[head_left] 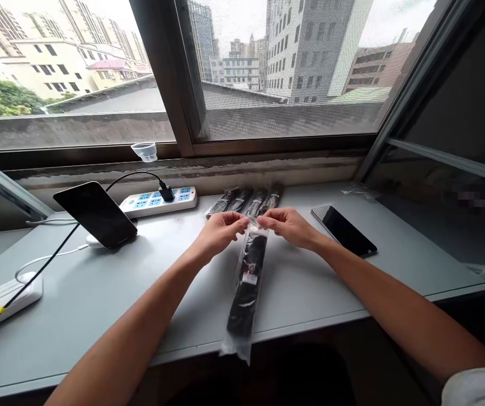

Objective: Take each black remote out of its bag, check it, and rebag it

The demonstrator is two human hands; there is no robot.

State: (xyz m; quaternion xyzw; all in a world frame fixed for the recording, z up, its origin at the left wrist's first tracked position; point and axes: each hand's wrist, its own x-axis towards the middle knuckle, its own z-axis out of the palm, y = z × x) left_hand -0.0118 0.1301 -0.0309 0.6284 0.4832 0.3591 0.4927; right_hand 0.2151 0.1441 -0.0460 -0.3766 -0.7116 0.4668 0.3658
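Observation:
A long, narrow clear plastic bag with a folded black item inside lies between my arms, its lower end reaching past the table's front edge. What the black item is, I cannot tell; a small white label shows on it. My left hand pinches the left corner of the bag's far end between thumb and fingers. Opposite it, my right hand pinches the right corner of that same end. Just beyond my hands, several similar black items in clear bags lie side by side, partly hidden by my fingers.
A black phone lies right of my hands. On the left, a dark tablet leans on a white stand. Behind it sits a power strip with a black plug. Another white strip and cables occupy the left edge. The window stands behind.

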